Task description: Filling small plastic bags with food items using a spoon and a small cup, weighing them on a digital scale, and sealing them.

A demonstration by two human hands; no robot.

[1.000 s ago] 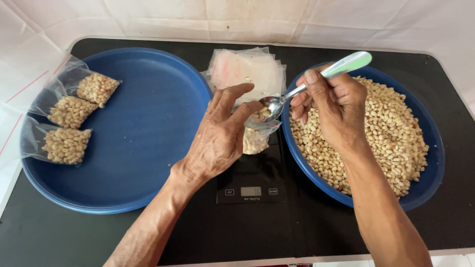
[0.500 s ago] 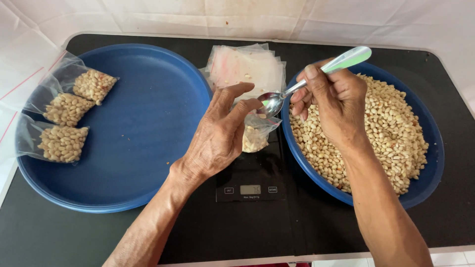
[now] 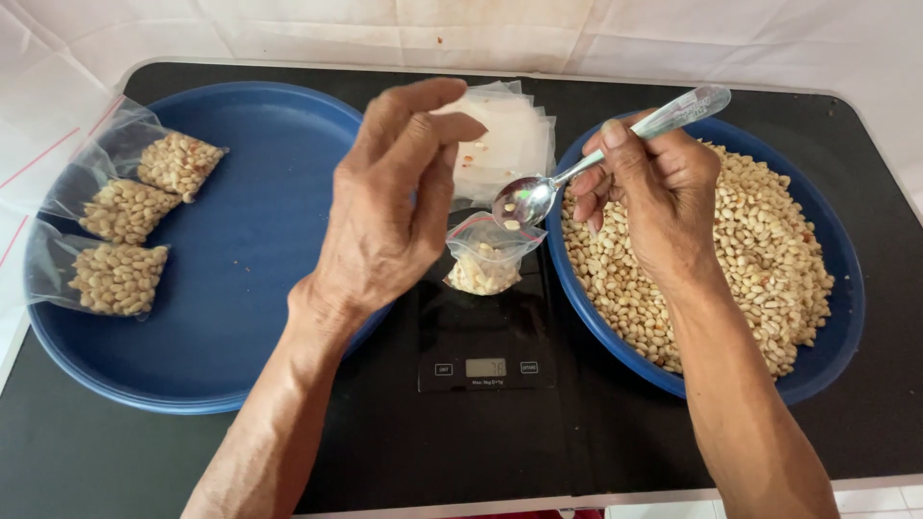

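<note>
Count: two blue trays, one (image 3: 288, 279) toward the table's left edge, one (image 3: 836, 356) toward its right edge. Three filled peanut bags (image 3: 125, 210) on the left tray's left rim. One open bag (image 3: 484, 259) on one scale (image 3: 486, 341). One spoon (image 3: 577, 173). One stack of empty bags (image 3: 514, 135) at the table's far edge. Two hands.

A: What sits on the black table (image 3: 96, 461)?
B: 2 blue trays: 1 (image 3: 260, 288) at 9 o'clock, 1 (image 3: 836, 356) at 3 o'clock. A black scale (image 3: 486, 336) sits between them, empty bags (image 3: 510, 135) at 12 o'clock.
</note>
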